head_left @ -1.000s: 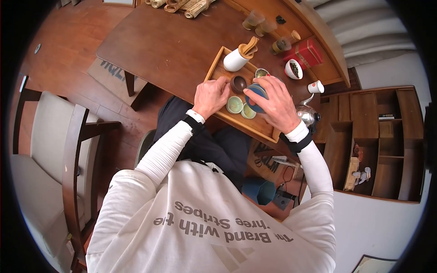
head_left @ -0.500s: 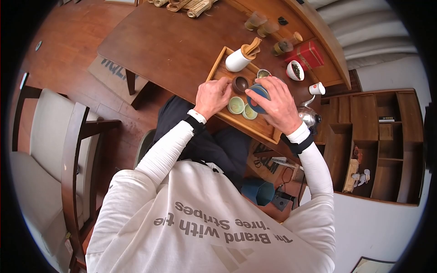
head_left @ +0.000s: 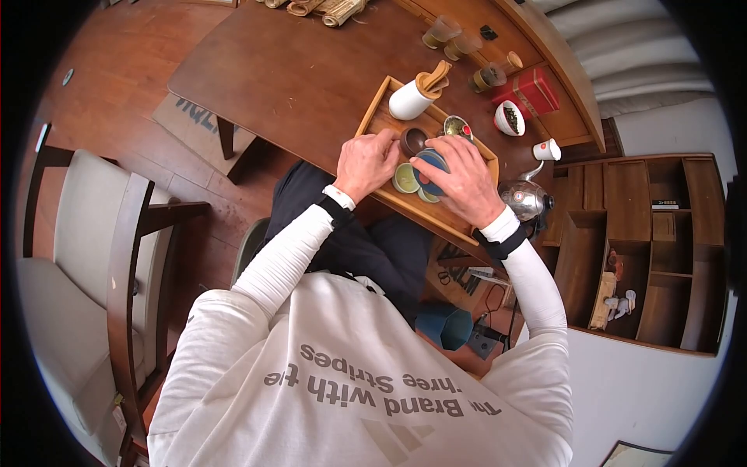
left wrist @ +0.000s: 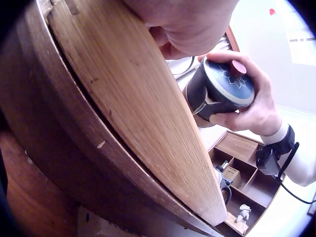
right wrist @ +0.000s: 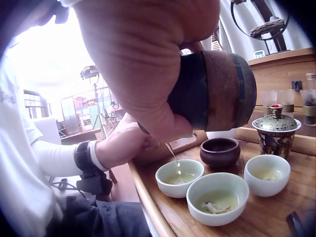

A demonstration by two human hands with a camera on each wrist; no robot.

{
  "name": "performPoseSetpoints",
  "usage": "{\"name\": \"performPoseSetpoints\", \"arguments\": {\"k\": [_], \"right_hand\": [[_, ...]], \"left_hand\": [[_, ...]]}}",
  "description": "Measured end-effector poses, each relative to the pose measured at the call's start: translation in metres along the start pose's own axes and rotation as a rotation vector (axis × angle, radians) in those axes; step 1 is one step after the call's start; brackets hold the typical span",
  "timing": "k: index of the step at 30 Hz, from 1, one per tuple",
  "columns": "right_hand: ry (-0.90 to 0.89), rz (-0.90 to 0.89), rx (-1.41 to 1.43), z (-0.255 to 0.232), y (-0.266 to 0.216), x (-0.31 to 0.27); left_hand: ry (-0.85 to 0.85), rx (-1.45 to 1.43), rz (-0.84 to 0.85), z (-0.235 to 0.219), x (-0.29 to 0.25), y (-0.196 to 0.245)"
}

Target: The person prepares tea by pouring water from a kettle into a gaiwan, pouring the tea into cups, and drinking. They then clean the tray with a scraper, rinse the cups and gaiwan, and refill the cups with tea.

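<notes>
My right hand (head_left: 467, 179) grips a dark blue lidded teapot (right wrist: 192, 91) with a brown band, tipped over the tray. A thin stream runs down into the nearest-left pale green cup (right wrist: 179, 178). Two more pale green cups, one in front (right wrist: 217, 198) and one on the right (right wrist: 267, 175), hold liquid with pale bits in it. In the left wrist view the pot's blue lid (left wrist: 228, 81) with its pink knob is in place. My left hand (head_left: 367, 163) rests at the wooden tray's (left wrist: 133, 98) near edge, fingers loosely curled and holding nothing, beside a dark brown bowl (right wrist: 220, 152).
A patterned lidded cup (right wrist: 276, 131) and a white holder with wooden tools (head_left: 408, 101) stand on the tray. Beyond it are a white bowl of leaves (head_left: 510, 118), a red box (head_left: 537, 91) and several glasses. A metal kettle (head_left: 523, 200) stands to the right.
My right hand has shifted the teapot slightly left, over the left cup, and more of the patterned lidded cup shows behind it. The left hand has stayed almost in place.
</notes>
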State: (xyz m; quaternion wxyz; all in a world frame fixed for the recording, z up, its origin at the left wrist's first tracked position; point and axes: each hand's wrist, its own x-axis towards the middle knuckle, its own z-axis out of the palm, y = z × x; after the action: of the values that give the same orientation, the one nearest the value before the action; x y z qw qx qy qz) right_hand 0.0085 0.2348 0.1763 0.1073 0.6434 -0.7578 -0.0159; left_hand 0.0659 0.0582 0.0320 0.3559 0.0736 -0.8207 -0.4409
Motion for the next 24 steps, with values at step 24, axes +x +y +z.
{"name": "performPoseSetpoints", "arguments": {"k": [24], "right_hand": [[0.051,0.202,0.132,0.002,0.045,0.017]], "left_hand": [[-0.011,-0.023,-0.023,-0.002,0.002,0.004]]}}
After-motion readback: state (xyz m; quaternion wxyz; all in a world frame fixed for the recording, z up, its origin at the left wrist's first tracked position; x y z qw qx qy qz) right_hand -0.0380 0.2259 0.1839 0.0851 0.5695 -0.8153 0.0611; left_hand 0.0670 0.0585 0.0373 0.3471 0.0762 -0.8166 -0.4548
